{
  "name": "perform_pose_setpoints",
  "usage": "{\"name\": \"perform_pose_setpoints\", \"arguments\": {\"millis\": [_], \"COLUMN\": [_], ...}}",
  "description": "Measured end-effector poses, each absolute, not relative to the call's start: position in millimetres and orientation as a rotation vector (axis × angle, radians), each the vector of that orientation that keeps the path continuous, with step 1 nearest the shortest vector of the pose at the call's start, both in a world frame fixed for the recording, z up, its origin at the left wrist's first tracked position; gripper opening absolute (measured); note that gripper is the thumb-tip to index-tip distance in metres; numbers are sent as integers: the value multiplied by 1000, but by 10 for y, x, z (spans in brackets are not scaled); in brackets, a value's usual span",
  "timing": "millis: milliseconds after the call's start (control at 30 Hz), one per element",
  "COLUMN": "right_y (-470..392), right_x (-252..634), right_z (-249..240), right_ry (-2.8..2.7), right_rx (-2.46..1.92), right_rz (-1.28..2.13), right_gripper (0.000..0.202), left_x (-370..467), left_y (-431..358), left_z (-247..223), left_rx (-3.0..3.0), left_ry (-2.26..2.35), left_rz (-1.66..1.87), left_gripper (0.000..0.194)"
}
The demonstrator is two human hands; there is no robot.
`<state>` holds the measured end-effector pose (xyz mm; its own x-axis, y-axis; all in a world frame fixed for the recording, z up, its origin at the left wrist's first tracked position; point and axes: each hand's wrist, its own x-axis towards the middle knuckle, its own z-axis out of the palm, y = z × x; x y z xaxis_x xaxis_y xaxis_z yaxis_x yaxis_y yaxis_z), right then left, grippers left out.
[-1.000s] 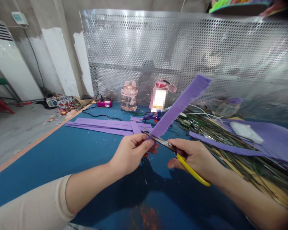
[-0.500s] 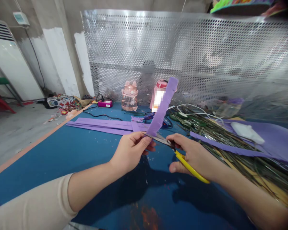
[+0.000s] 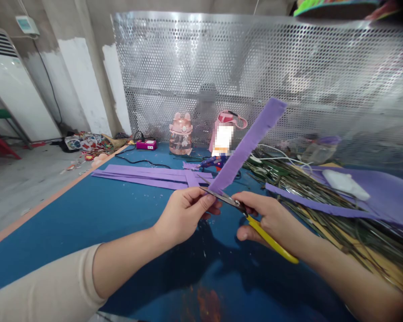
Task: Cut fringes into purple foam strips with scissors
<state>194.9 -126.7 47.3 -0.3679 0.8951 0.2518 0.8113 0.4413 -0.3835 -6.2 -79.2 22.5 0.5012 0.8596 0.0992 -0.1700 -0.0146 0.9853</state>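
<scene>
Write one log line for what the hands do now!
left hand: pinches purple strip | right hand: holds yellow-handled scissors, blades at strip's lower end | other purple strips: lying on blue table

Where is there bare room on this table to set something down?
The widest free patch of the blue table is at left, bordered by the purple strips, the peach edge and the left forearm. A stained, shadowed patch lies nearer, between it and the right forearm. Right is crowded with stems and a purple sheet, the back with a glue gun and bottle.
</scene>
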Motion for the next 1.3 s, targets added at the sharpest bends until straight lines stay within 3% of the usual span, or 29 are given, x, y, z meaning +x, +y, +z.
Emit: {"name": "perform_pose_setpoints", "arguments": {"millis": [633, 1100, 1300], "right_y": [-1262, -1235, -1231], "right_x": [1987, 1990, 1920], "right_z": [448, 455, 524], "right_ry": [-2268, -2309, -2255], "right_rx": [-1440, -1425, -1441], "right_rz": [231, 141, 248], "right_gripper": [42, 60, 56], "left_x": [-57, -67, -82], "left_y": [-785, -776, -794], "left_z": [242, 233, 263], "left_rx": [1312, 1336, 1361], "left_ry": [636, 734, 765], "left_rz": [901, 973, 1000], "left_gripper": [20, 23, 32]}}
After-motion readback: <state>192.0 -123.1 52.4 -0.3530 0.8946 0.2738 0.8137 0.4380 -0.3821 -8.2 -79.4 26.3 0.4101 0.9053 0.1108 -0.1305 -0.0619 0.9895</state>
